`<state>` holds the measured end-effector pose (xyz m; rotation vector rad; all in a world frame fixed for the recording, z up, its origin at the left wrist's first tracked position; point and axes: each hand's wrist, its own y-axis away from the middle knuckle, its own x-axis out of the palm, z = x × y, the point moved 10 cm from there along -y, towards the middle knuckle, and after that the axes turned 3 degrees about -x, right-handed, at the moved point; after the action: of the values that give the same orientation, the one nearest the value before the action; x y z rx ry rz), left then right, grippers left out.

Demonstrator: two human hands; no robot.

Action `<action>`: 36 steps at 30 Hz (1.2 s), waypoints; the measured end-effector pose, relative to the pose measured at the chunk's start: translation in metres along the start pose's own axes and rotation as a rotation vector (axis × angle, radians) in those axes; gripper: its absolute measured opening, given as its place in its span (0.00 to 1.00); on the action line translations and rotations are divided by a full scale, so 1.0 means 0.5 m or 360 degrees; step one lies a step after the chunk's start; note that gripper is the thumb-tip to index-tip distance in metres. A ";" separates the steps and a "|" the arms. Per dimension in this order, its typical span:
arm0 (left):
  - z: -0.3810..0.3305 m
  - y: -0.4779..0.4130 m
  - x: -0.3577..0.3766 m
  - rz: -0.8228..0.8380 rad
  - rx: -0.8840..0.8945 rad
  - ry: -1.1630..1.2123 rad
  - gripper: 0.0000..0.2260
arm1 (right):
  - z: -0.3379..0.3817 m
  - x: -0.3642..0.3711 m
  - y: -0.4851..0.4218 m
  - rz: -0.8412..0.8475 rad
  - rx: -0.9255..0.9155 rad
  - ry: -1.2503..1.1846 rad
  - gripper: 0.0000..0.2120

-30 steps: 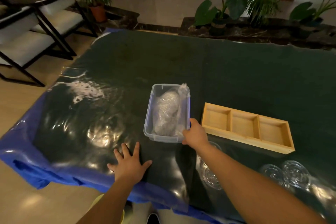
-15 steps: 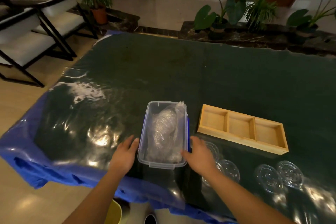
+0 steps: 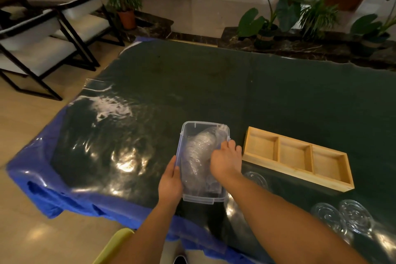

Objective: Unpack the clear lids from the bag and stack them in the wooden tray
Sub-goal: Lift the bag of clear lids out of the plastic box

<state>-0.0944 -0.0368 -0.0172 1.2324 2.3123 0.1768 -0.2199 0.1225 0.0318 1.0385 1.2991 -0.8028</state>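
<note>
Your counter [image 3: 257,96] is slick plastic, so the clear bin [image 3: 204,128] may slide; your left hand [image 3: 170,184] grips its wall. Right hand [image 3: 225,161] closes on the bag [image 3: 197,152] of lids inside; yank and it tears, spilling them short of the wooden tray [image 3: 297,155].

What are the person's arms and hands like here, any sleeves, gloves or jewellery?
Both forearms are bare as far as the picture shows, with no sleeves in view. The left hand and right hand wear no gloves. No watch, bracelet or ring can be seen, though the dim light hides fine detail.
</note>
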 end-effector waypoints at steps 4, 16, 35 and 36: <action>-0.001 -0.003 -0.002 0.0038 0.0034 -0.0086 0.19 | -0.020 -0.019 0.011 -0.0137 0.0036 -0.0086 0.10; 0.002 0.006 0.004 -0.0051 -0.0020 -0.0120 0.20 | -0.030 0.000 -0.030 0.0740 0.0448 -0.0712 0.27; -0.135 0.093 -0.032 0.0284 0.0571 0.0080 0.39 | -0.110 -0.041 0.057 0.0045 0.0811 -0.2396 0.02; -0.159 0.113 -0.011 0.0432 0.0723 -0.0131 0.42 | -0.110 -0.041 0.064 0.0049 0.0828 -0.2415 0.01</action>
<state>-0.0892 0.0012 0.0727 1.7378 2.1724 -0.3197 -0.2131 0.1833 0.0587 0.4993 -0.2385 -1.4888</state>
